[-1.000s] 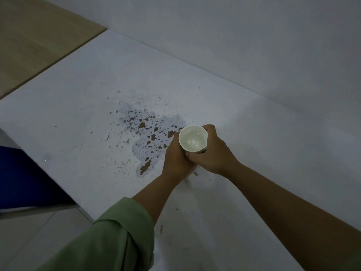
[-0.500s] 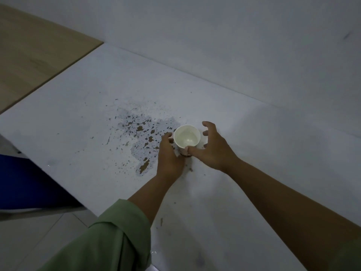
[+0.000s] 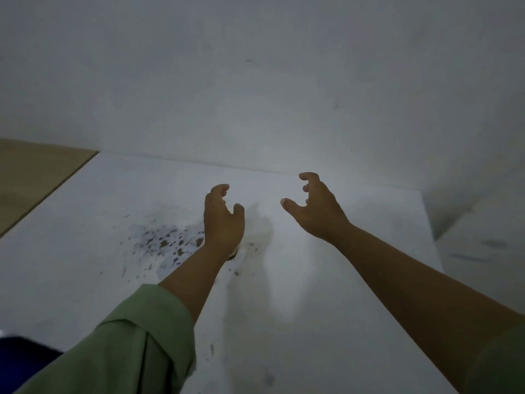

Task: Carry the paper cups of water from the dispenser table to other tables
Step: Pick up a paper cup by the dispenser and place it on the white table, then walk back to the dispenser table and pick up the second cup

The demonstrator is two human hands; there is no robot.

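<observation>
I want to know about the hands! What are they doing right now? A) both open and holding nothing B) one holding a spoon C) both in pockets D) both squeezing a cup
A: the left hand and right hand are raised over the white table with fingers curled open, holding nothing.

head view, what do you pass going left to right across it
wooden surface → green sleeve → chipped patch on the white table → left hand, open → right hand, open

Bare table (image 3: pixel 326 280), wall (image 3: pixel 255 95) behind
</observation>
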